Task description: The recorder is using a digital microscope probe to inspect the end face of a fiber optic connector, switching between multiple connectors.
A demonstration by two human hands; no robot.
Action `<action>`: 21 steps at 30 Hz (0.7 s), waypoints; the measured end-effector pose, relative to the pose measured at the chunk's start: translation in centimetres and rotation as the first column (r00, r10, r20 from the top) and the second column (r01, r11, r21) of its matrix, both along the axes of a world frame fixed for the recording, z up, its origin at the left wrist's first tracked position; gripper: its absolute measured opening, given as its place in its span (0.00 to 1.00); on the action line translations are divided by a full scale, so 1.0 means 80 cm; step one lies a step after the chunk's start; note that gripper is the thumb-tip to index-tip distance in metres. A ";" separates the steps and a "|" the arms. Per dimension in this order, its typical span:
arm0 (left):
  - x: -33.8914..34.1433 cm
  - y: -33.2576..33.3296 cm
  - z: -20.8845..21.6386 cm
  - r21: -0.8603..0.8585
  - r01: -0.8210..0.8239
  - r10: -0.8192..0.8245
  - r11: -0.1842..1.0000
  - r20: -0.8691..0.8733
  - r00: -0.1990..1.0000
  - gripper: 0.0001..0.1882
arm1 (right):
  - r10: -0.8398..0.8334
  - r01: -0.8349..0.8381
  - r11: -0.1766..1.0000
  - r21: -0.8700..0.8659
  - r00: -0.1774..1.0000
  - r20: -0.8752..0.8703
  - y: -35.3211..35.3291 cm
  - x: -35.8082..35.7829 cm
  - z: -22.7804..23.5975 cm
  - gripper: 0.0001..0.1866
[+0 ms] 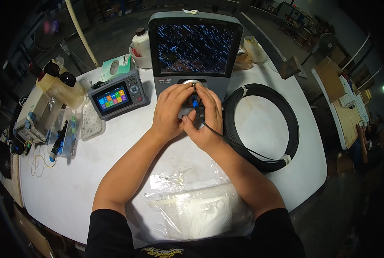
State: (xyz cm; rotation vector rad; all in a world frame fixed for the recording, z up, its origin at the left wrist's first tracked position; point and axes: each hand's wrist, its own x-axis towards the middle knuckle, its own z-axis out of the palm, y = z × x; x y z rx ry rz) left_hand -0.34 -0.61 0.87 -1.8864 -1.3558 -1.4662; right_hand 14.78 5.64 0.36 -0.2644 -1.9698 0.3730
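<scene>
Both my hands meet at the front of a grey inspection device [195, 13] with a large upright screen. A blue fibre-optic connector [195, 104] on a thin black cable [213, 130] points at the round port [193, 81] below the screen. Curled around the connector is my right hand [210, 124], its thumb low and its fingers up at the port. My left hand [169, 112] is closed from the other side, fingertips at the port; what they grip is hidden. Blue-white streaks fill the screen [196, 47]. The cable runs to a black cable coil [293, 124] on the right.
Left of the device stands a handheld tester [117, 96] with a lit colour screen. Beyond it are a white bottle [141, 41], a green box [114, 66], and a clear bin [67, 133] of small parts. Clear plastic bags [200, 213] lie on the white table [71, 189] near me.
</scene>
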 end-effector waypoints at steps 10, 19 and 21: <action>-0.003 -0.002 0.000 0.000 -0.014 0.014 1.000 -0.013 1.000 0.34 | 0.017 -0.017 1.000 -0.009 1.000 -0.008 0.000 -0.004 -0.002 0.45; -0.003 -0.001 -0.004 0.001 -0.019 0.019 1.000 -0.016 1.000 0.33 | -0.001 0.001 1.000 0.007 1.000 0.003 0.000 -0.003 -0.003 0.44; -0.003 -0.003 -0.001 0.000 -0.022 0.022 1.000 -0.017 1.000 0.33 | 0.003 -0.003 1.000 -0.005 1.000 0.002 -0.001 -0.004 -0.003 0.44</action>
